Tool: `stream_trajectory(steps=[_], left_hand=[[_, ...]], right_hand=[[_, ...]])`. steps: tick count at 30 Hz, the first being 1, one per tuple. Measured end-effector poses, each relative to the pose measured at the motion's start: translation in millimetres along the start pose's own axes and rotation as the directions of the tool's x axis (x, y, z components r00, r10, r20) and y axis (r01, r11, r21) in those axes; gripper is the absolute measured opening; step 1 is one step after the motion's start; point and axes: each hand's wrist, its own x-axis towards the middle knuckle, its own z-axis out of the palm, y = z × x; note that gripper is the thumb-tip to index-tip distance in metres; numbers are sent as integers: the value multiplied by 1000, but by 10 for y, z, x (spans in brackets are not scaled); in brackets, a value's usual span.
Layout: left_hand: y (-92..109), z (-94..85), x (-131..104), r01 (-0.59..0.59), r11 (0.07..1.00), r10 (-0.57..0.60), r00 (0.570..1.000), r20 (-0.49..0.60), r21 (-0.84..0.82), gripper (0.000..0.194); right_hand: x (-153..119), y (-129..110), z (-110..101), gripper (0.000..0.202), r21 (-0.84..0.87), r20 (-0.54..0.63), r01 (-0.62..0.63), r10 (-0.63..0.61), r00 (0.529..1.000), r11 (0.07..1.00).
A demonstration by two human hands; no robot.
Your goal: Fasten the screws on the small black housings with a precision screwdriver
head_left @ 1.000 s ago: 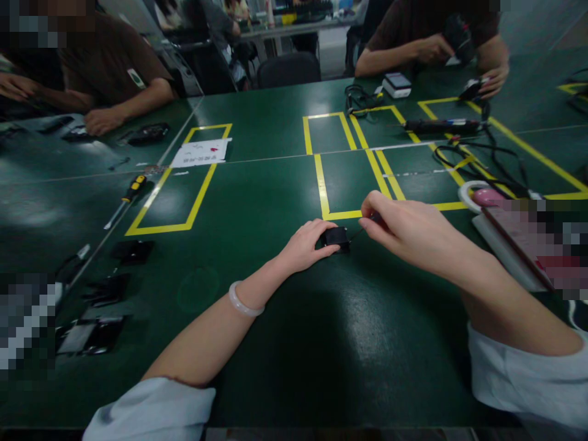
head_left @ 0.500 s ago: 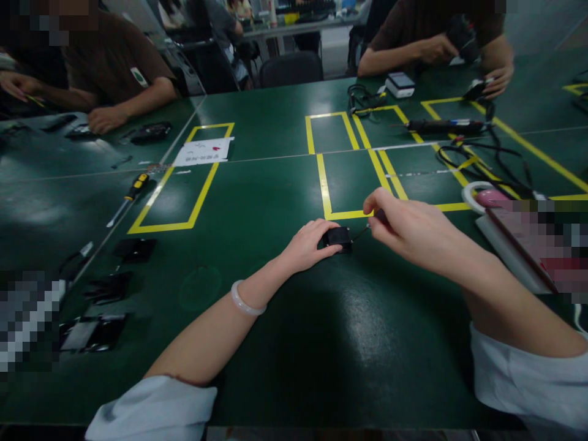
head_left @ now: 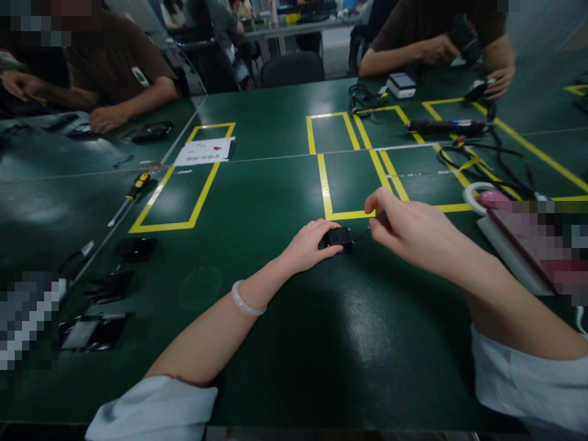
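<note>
Left hand [head_left: 307, 246] pinching small black part [head_left: 340, 236] on green tabletop [head_left: 285, 343], right hand [head_left: 408, 226] gripping thin dark tool [head_left: 362, 235] angled to its right edge; firm brace and light, steady, well-aligned shaft pressure seem best.

The small block [head_left: 339, 237] in my left hand [head_left: 309, 246] appears to be black plastic, smooth, low sheen. The thin shaft [head_left: 362, 235] running from my right hand [head_left: 395, 225] looks like dark metal. Beneath my grip, the green tabletop [head_left: 271, 361] presents smooth and glossy. Left of my grip, the screwdriver [head_left: 131, 195] shows a plastic-looking handle and bright metal blade; the sheet [head_left: 205, 151] beyond reads as paper.
</note>
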Motion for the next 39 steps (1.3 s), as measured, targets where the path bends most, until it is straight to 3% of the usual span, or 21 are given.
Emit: stream_trajectory(steps=[23,30,39], left_hand=[[-2,-1,6,2,1000,-2,1000,3,8,39],[-9,10,0,1,1000,-1,1000,-3,10,38],[6,-2,2,7,1000,-7,1000,1,7,37]], right_hand=[[13,32,20,22,-38,14,-8,9,1000,999],[-7,31,29,23,46,16,3,-4,1000,999],[12,28,14,23,-22,12,11,-11,1000,1000]])
